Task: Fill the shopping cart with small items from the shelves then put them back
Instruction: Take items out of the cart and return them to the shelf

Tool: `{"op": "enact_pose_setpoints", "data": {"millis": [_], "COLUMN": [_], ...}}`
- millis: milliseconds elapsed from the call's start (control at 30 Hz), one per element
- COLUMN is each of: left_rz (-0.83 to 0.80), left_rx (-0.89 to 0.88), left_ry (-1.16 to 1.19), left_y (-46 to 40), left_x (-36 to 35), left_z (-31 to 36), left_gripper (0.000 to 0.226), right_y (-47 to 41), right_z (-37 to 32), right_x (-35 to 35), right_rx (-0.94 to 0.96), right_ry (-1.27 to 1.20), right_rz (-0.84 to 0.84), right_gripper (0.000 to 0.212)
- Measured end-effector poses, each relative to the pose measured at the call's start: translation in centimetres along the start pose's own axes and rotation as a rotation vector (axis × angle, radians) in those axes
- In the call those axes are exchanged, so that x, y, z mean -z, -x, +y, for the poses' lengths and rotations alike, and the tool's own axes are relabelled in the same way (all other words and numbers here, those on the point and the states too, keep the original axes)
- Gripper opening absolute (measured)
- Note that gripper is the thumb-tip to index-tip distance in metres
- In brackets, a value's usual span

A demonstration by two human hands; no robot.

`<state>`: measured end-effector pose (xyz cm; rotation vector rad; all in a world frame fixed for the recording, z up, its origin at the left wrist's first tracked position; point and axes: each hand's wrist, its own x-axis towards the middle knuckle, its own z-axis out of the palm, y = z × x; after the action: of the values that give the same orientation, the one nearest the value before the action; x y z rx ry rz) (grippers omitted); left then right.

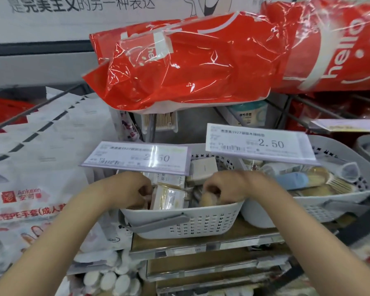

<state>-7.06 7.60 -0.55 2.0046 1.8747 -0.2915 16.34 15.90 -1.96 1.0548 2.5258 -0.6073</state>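
Note:
A white perforated basket (179, 223) with a grey handle stands on the shelf in front of me, filled with small clear boxes of toothpicks (169, 197). Both hands reach into it. My left hand (135, 189) curls its fingers around a small item at the basket's left side; the item is mostly hidden. My right hand (222, 186) is closed over a round tan container (208, 199) near the basket's right side. No shopping cart shows in this view.
A second white basket (320, 201) of small goods sits to the right. Two price tags (259, 144) reading 2.50 stick out above the baskets. Red plastic packs (186, 63) hang overhead. White glove packets (30, 167) hang at left. Cotton pads (109, 278) lie below.

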Motion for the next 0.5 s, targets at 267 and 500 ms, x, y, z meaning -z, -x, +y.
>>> {"op": "enact_pose_setpoints", "data": {"millis": [267, 500], "left_rz": [0.282, 0.026], "left_rx": [-0.211, -0.421], "left_ry": [0.258, 0.031], "left_y": [-0.6, -5.7], "left_x": [0.4, -0.5], "left_z": [3.5, 10.8], "left_gripper": [0.014, 0.024], "right_y": [5.4, 5.5], "right_z": [2.2, 2.9], "right_x": [-1.1, -2.5], "right_rx": [0.143, 0.130], "right_ry": [-0.882, -0.930], "right_rz": [0.770, 0.921], "right_gripper": [0.045, 0.048]}}
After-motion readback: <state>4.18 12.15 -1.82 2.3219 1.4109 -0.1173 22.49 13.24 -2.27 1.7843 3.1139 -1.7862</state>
